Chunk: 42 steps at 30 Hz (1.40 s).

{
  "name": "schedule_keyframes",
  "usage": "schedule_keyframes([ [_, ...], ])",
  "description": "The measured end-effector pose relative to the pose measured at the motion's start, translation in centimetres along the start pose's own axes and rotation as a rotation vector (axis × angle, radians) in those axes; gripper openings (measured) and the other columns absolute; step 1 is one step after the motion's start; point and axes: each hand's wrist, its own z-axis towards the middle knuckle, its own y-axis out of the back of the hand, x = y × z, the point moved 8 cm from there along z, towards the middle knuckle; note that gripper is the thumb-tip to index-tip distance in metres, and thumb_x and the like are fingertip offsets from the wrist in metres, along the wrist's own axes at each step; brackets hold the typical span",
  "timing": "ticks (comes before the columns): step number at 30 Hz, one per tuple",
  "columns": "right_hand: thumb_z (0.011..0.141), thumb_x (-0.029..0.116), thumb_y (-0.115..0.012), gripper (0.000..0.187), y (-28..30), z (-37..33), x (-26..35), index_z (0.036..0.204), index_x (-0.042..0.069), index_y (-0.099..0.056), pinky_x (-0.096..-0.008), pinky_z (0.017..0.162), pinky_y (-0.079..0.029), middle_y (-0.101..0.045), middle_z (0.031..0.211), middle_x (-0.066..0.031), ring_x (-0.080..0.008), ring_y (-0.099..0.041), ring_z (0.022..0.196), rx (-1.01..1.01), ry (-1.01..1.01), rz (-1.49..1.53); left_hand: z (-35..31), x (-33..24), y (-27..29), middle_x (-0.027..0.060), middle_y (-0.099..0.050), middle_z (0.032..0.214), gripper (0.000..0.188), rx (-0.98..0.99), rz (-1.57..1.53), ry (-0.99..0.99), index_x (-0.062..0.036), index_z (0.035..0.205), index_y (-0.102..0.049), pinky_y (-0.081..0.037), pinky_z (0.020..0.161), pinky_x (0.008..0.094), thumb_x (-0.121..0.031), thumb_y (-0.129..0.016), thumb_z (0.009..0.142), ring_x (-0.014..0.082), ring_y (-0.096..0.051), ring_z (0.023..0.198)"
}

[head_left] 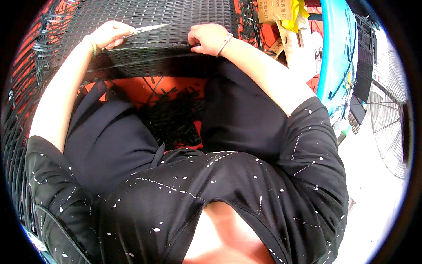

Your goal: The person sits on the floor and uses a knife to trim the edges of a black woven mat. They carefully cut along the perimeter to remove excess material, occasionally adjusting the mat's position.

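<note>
A piece of dark woven wicker furniture (140, 13) lies across in front of my knees, its rounded front edge toward me. At the left of that edge, my left hand (112, 35) is closed around a pair of silver scissors (149, 29), whose pointed blades reach right over the weave. My right hand (209, 38) rests against the wicker farther right, with its fingers curled down at the edge. Whatever the right fingers pinch, if anything, is hidden beneath them. Both forearms reach forward around my legs.
Loose black strips (176, 116) lie piled on the red floor between my legs. A cardboard box (271, 10) and a yellow plastic bag (295, 16) are at the far right, beside a blue curved rim (327, 57). A caged fan (389, 110) stands right; more wickerwork (22, 110) borders the left.
</note>
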Motion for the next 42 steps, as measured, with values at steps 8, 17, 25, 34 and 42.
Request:
schedule_keyframes([
  [8,0.073,0.023,-0.073,0.017,0.2,-0.2,-0.9,0.08,0.009,-0.065,-0.0286,0.06,-0.049,-0.061,0.077,-0.0015,-0.0154,-0.059,0.066,-0.128,0.059,0.392,-1.0,-1.8,-1.5,-0.0046,-0.043,0.05,0.021,0.12,0.088,-0.055,-0.0084,0.096,-0.068,-0.023,0.036,0.0201,-0.023,-0.057,0.085,0.0032,-0.033,0.039],
  [17,0.079,0.017,-0.071,0.02,-2.2,1.0,-1.1,0.095,0.007,-0.066,-0.0226,0.052,-0.047,-0.065,0.085,-0.0014,-0.0077,-0.055,0.054,0.007,-0.163,0.853,-0.8,-4.7,-3.5,-0.0017,-0.048,0.051,0.02,0.138,0.351,-0.209,-0.0046,0.084,-0.069,-0.033,0.041,0.0246,-0.022,-0.059,0.083,0.0051,-0.04,0.042],
  [25,0.086,0.029,-0.062,0.024,-2.9,-0.8,-3.6,0.091,0.006,-0.067,-0.0222,0.054,-0.041,-0.062,0.077,0.0007,-0.0076,-0.049,0.054,0.144,-0.266,0.917,0.0,-5.9,-4.3,-0.001,-0.05,0.051,0.022,0.038,0.424,-0.229,-0.004,0.084,-0.069,-0.037,0.045,0.0276,-0.024,-0.059,0.082,0.0068,-0.043,0.044],
  [34,0.083,0.026,-0.061,0.019,-4.3,-3.0,-5.4,0.078,0.009,-0.067,-0.0229,0.045,-0.028,-0.047,0.058,0.0053,-0.0045,-0.035,0.048,0.347,-0.547,0.958,-1.3,-5.2,-3.8,-0.0045,-0.044,0.047,0.02,0.184,0.312,-0.003,-0.005,0.089,-0.069,-0.025,0.035,0.0215,-0.021,-0.058,0.087,0.0036,-0.036,0.038],
  [42,0.076,0.028,-0.062,0.021,-3.1,-1.8,-4.4,0.072,0.008,-0.069,-0.0262,0.051,-0.034,-0.056,0.061,0.0021,-0.0089,-0.043,0.054,0.278,-0.483,0.757,-1.6,-8.0,-4.8,-0.0012,-0.051,0.051,0.019,0.063,0.51,-0.139,-0.0009,0.082,-0.069,-0.034,0.04,0.0253,-0.016,-0.058,0.084,0.0054,-0.042,0.041],
])
